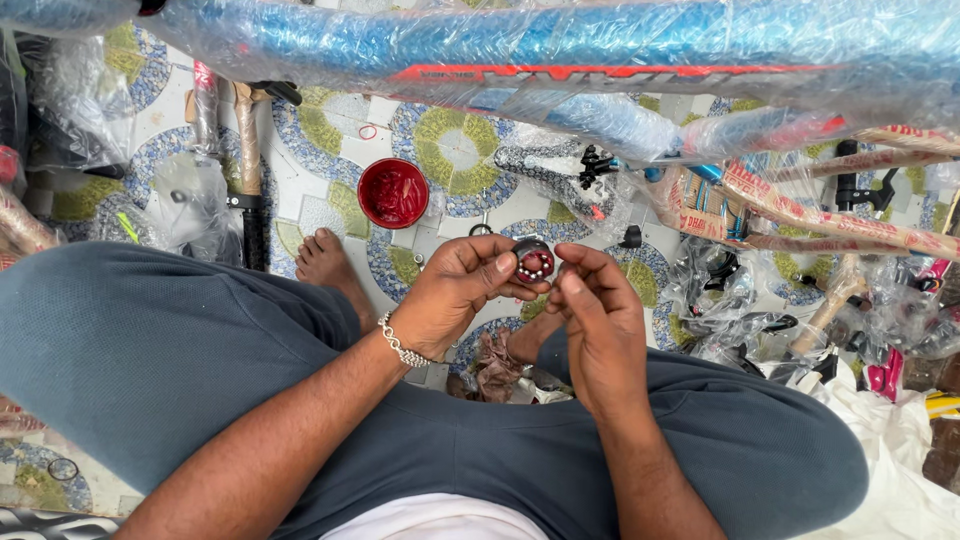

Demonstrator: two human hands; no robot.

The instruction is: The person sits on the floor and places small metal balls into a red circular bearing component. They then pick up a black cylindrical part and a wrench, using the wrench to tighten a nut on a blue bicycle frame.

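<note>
My left hand (455, 293) holds a small round bearing cup (533, 262) smeared with red grease, with several small steel balls set around its inside. My right hand (592, 305) is right beside it, fingertips pinched at the cup's right edge; I cannot tell whether a ball is between them. A metal chain bracelet (400, 345) sits on my left wrist. Both hands are above my knees, in grey trousers.
A red tub of grease (393, 193) stands on the patterned tile floor ahead. A blue bicycle frame in plastic wrap (560, 45) crosses the top. Wrapped bicycle parts (800, 215) lie at the right, a hammer (248, 150) at the left, my bare foot (328, 262) beside it.
</note>
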